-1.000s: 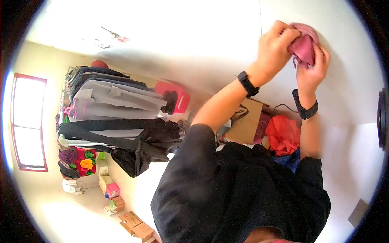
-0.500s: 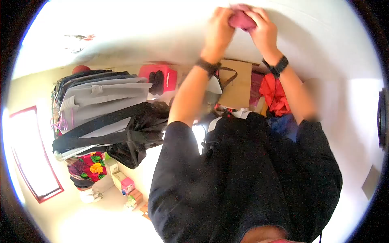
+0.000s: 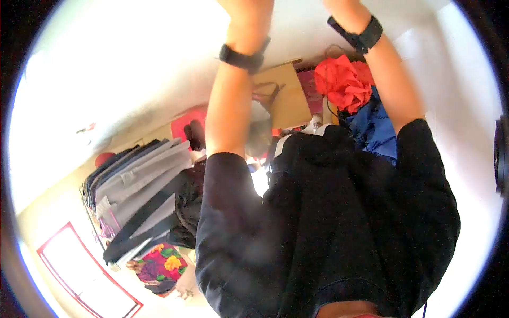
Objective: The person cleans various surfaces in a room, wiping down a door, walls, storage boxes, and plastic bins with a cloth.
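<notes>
My left hand is cut off by the top edge, so only its wrist end shows, slightly blurred. Farther right, the base of my right hand also runs out at the top edge. The fingers of both hands are outside the picture, and whatever they hold cannot be seen. A black band goes round my left wrist, and another black band is on the right one.
Dark and grey clothes hang on a rack at the left, above a flowered cloth. A red-framed window is at lower left. Beyond my arms are a cardboard panel, red fabric and blue fabric.
Both hands have moved left and up, mostly out of the frame. The pink cloth between them earlier is out of sight. The view of the room has shifted and tilted.
</notes>
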The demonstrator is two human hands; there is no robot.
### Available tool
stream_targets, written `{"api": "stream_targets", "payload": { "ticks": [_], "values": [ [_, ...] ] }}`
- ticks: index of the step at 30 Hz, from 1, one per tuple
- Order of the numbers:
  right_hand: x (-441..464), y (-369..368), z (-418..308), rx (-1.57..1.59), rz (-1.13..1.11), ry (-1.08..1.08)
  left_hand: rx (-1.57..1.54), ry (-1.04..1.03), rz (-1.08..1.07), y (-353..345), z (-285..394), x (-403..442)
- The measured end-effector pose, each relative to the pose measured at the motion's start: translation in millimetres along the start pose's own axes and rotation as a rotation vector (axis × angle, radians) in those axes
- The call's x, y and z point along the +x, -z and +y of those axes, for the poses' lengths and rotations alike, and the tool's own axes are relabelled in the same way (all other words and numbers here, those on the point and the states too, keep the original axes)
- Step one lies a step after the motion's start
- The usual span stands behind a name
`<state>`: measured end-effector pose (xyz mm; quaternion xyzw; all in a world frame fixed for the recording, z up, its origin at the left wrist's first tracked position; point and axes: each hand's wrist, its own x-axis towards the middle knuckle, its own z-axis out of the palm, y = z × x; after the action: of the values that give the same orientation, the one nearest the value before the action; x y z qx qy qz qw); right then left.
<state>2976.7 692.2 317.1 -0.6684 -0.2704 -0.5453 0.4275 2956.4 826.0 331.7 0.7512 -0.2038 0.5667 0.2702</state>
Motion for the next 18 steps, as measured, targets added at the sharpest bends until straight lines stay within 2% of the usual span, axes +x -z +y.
{"api": "stream_targets", "payload": {
  "ticks": [3, 5, 6, 10, 11, 12, 14, 16, 18],
  "values": [
    [-47.5, 16.0, 14.1, 0.005, -0.068, -0.188, 0.018, 0.061, -0.173, -12.6, -2.8, -51.9],
    [-100.8, 17.7, 29.8, -0.078, -0.096, -0.236, 0.029, 0.092, -0.252, -17.8, 5.1, -72.3],
    [-122.1, 14.5, 38.1, -0.12, -0.102, -0.255, -0.035, 0.197, -0.319, -16.1, 4.3, -90.1],
    [-146.2, 20.7, 13.5, 0.098, -0.201, -0.515, -0.145, 0.357, -0.561, -2.4, 1.6, -130.6],
    [-146.4, 22.9, 2.4, 0.208, -0.291, -0.803, -0.087, 0.357, -0.613, 1.9, -0.1, -134.9],
    [-155.2, 19.1, 0.8, 0.461, -0.222, -1.153, -0.066, 0.261, -0.567, 5.2, -11.0, -148.5],
    [-146.8, 21.5, -4.1, 0.277, -0.268, -0.89, 0.043, 0.192, -0.526, 13.9, -1.3, -137.3],
    [-116.0, 25.4, -14.0, 0.128, -0.235, -0.563, 0.016, 0.259, -0.476, 24.0, 3.9, -118.3],
    [-87.2, 21.4, -7.8, 0.113, -0.129, -0.4, 0.006, 0.183, -0.307, 22.5, 23.3, -70.4]
  ]
}}
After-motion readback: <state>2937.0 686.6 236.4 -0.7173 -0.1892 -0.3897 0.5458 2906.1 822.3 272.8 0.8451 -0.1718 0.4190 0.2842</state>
